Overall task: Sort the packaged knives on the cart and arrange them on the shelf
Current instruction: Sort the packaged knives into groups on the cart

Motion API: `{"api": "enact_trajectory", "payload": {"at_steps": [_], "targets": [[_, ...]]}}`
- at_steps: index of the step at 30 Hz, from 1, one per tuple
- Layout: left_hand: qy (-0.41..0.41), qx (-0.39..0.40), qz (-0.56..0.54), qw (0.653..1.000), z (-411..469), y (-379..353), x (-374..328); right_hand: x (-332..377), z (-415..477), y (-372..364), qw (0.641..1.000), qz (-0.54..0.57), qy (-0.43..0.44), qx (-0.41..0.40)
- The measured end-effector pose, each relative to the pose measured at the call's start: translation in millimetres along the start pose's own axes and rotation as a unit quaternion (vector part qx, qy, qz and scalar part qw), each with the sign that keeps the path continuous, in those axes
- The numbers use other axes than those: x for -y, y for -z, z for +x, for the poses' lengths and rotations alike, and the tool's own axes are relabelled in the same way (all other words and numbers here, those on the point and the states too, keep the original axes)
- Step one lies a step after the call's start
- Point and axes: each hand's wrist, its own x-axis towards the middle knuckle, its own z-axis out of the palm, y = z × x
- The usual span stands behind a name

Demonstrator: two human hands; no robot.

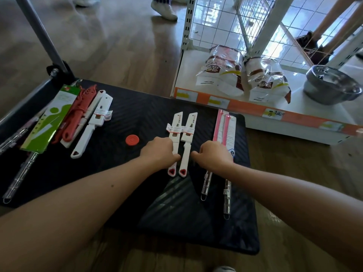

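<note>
Currently: sorting on the cart (121, 107); nothing shelved yet, we judge.
We find two white-sheathed knives (187, 142) lying parallel just right of the red disc (132, 139); the left hand (160, 152) curls round one handle. Farther right of the disc, the right hand (213, 156) lies curled over the pink-carded knives (224, 128); its fingers are hidden, so we cannot tell any grip. Next: carry the pair level to the shelf (294, 116), beyond the disc.
</note>
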Motion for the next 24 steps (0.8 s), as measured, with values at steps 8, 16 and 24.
{"api": "enact_trajectory", "payload": {"at_steps": [8, 16, 24], "targets": [[-0.024, -0.014, 0.043, 0.999, -0.3, -9.5, -20.3, -37.3, -14.1, 2.1, 0.988, -0.142, 0.058, -0.020], [-0.036, 0.019, 0.066, 0.997, 1.9, -16.2, -24.0, -42.1, -11.5, 2.2, 0.989, -0.142, 0.035, -0.018], [-0.045, -0.054, 0.054, 0.996, -7.5, 12.3, -1.6, 2.0, 0.0, 8.7, 0.986, -0.134, 0.095, -0.024]]}}
